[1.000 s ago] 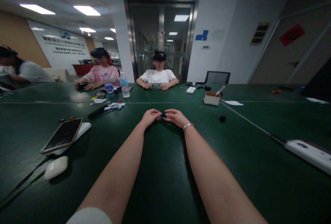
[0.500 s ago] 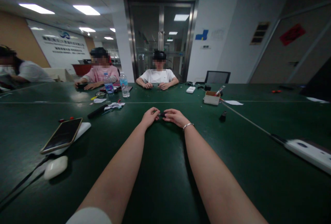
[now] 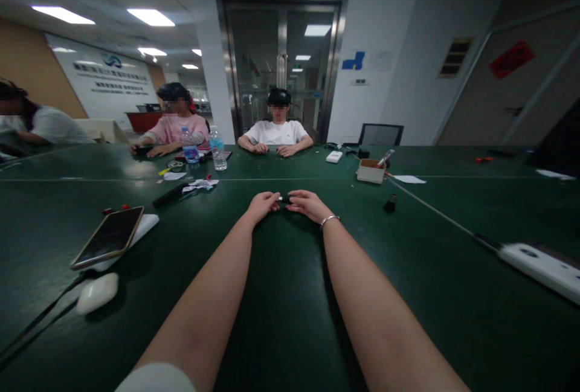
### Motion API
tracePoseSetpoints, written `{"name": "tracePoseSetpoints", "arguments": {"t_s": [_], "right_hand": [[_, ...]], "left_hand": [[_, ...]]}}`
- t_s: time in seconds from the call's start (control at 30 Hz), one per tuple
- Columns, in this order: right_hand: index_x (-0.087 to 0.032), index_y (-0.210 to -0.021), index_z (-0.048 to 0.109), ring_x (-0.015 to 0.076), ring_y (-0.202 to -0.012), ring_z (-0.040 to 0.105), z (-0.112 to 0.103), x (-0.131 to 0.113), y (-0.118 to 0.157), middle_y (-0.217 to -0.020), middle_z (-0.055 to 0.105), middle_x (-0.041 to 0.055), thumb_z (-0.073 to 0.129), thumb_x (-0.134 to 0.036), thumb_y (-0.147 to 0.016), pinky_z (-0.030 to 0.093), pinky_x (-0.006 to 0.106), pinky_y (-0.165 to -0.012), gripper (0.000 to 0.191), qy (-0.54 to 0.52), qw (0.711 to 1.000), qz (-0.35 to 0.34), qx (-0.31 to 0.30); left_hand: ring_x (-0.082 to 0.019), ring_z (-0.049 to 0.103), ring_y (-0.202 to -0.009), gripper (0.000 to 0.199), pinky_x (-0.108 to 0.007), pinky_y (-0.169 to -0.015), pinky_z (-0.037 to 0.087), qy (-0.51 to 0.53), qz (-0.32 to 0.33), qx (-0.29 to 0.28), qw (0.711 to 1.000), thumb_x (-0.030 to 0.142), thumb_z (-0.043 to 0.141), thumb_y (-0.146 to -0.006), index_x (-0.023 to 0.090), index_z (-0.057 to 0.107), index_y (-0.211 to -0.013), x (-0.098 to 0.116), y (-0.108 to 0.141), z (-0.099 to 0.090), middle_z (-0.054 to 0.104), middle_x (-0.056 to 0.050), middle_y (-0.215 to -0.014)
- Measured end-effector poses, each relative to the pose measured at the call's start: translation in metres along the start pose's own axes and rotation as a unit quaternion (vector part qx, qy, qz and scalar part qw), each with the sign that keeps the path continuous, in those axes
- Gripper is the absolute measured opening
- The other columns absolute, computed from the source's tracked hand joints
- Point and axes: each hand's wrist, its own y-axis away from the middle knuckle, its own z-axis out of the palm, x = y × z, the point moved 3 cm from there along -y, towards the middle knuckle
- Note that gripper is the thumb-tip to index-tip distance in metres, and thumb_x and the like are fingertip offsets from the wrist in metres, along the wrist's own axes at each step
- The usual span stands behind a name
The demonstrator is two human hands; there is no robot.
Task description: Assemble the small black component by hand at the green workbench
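Over the green table (image 3: pixel 290 295), both my hands meet at a small black stick (image 3: pixel 286 199) with a bright, silvery end, much like a USB stick. My right hand (image 3: pixel 308 204) pinches its black body from the right, with a silver bracelet (image 3: pixel 330 220) at the wrist. From the left, my left hand (image 3: pixel 265 205) has its fingertips closed at the bright end. The fingers cover part of the stick, so its full shape is hidden. A small black block (image 3: pixel 390 203) stands apart on the table, right of my right hand.
Left lie a phone (image 3: pixel 111 236) on a white object, a white earphone case (image 3: pixel 98 293) and a black rod (image 3: pixel 170 195) beside crumpled paper. Bottles (image 3: pixel 218 149) stand farther back. A small box (image 3: pixel 371 171) and a power strip (image 3: pixel 539 265) are right. Several people (image 3: pixel 277 132) sit opposite.
The bright end of the stick shows more plainly between my fingertips now. My hands have barely shifted.
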Motion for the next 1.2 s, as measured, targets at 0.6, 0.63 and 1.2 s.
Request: {"name": "tracePoseSetpoints", "arguments": {"t_s": [0.6, 0.63, 1.2], "right_hand": [[-0.010, -0.091, 0.060, 0.0152, -0.061, 0.069, 0.001, 0.001, -0.002, -0.073, 0.067, 0.0066, 0.060, -0.001, -0.077, 0.059, 0.024, -0.063, 0.016, 0.001, 1.000, 0.015, 0.011], [-0.010, -0.091, 0.060, 0.0152, -0.062, 0.069, 0.000, 0.001, -0.002, -0.073, 0.067, 0.0067, 0.059, -0.001, -0.077, 0.059, 0.024, -0.064, 0.017, 0.001, 1.000, 0.014, 0.011], [-0.011, -0.088, 0.059, 0.0145, -0.062, 0.069, 0.001, 0.001, -0.003, -0.074, 0.067, 0.0044, 0.061, 0.001, -0.075, 0.059, 0.027, -0.067, 0.018, 0.000, 1.000, 0.009, -0.004]], "left_hand": [[-0.010, 0.055, -0.055, 0.025, -0.024, -0.056, 0.041, 0.019, 0.008, -0.004, 1.000, 0.032, 0.064, -0.070, 0.013, 0.058, -0.085, 0.008, 0.007, 0.001, 0.063, -0.003, -0.065], [-0.011, 0.055, -0.055, 0.025, -0.024, -0.057, 0.041, 0.018, 0.005, -0.005, 1.000, 0.032, 0.065, -0.070, 0.013, 0.059, -0.085, 0.008, 0.007, 0.001, 0.064, -0.004, -0.065], [-0.011, 0.055, -0.055, 0.032, -0.023, -0.054, 0.039, 0.022, 0.023, 0.013, 0.999, 0.043, 0.061, -0.072, 0.014, 0.059, -0.087, 0.001, 0.000, -0.002, 0.062, -0.002, -0.063]]}}
